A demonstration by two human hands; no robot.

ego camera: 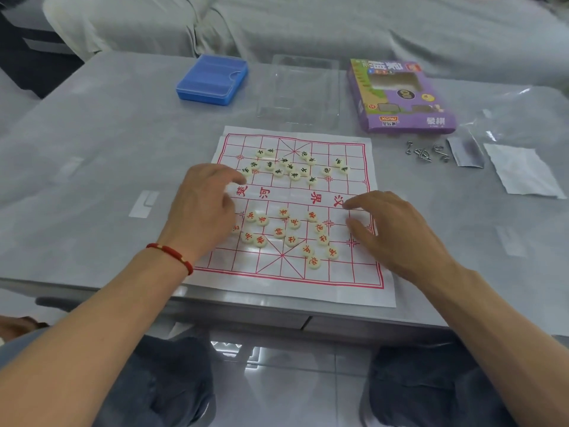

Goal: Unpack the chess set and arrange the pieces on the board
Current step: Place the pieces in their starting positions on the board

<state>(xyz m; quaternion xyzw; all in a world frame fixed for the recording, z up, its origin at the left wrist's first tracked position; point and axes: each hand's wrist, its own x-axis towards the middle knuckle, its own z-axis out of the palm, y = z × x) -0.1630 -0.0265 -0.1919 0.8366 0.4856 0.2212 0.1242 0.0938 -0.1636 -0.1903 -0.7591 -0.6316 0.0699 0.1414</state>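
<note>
A white paper chess board (354, 285) with red grid lines lies flat on the grey table. Several round cream pieces with black characters (294, 175) are scattered loosely on its far half. Several with red characters (279, 232) lie loosely on the near half. My left hand (203, 208), with a red cord bracelet at the wrist, rests palm down on the board's left side, fingers spread, covering a few squares. My right hand (391, 229) lies palm down on the board's right side, fingers apart, holding nothing.
Behind the board stand a blue plastic case (212, 80), a clear plastic tray (300, 90) and a purple cardboard box (400, 94). At the right lie small metal ring puzzles (426, 152), a clear bag (520, 118) and a white paper sheet (520, 171). A covered sofa is behind the table.
</note>
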